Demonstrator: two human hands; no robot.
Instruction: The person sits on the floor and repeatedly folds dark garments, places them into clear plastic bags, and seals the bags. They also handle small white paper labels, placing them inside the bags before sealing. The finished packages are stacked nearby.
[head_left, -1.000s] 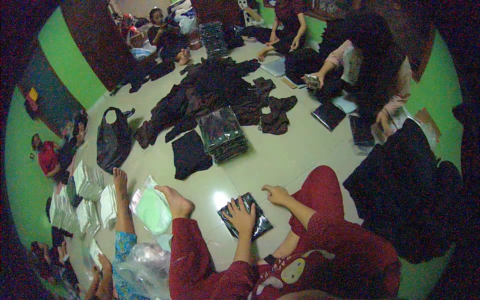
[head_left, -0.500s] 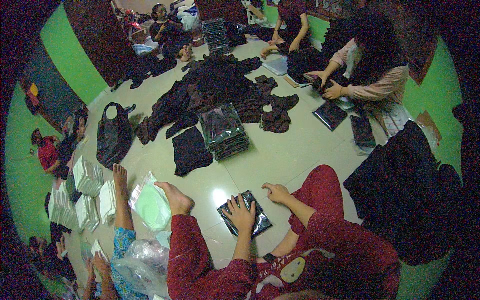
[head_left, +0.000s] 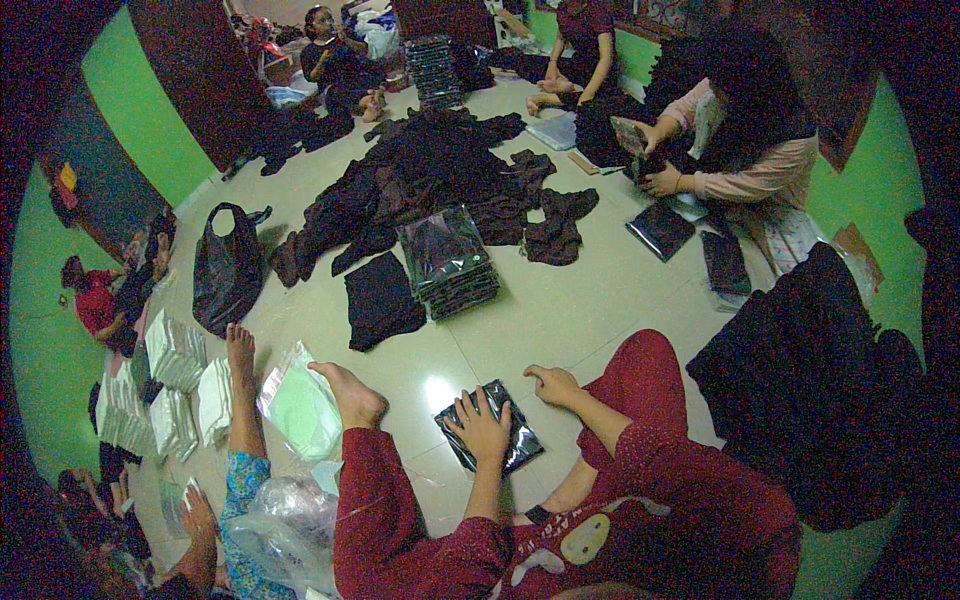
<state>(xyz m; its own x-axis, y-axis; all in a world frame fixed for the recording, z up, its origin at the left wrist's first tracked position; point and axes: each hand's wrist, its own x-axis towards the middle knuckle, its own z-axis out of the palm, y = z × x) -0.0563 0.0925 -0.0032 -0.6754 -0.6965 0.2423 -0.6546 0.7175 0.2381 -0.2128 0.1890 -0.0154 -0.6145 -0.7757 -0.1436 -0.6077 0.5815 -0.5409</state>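
Observation:
A black garment folded flat in a shiny clear plastic bag (head_left: pixel 520 443) lies on the floor between my legs. My left hand (head_left: pixel 482 428) rests flat on top of it, fingers spread. Beyond its right corner, apart from the bag, is my right hand (head_left: pixel 556 386); its index finger points left, the other fingers curl loosely, and nothing shows in it. Ahead of the bag stands a stack of similar bagged dark garments (head_left: pixel 445 255). A folded black garment without a visible bag (head_left: pixel 384 302) lies beside that stack.
A heap of loose dark clothes (head_left: pixel 400 185) spreads across the tiles. Left are a black plastic bag (head_left: pixel 228 270), stacks of white folded items (head_left: pixel 175 350) and a pale green packet (head_left: pixel 305 405). Right sits a co-worker (head_left: pixel 755 160) near a big black cloth pile (head_left: pixel 810 390).
My hands and the bagged garment stay put. The co-worker at right has lifted one hand with a dark item. At lower left, another person's hand has shifted.

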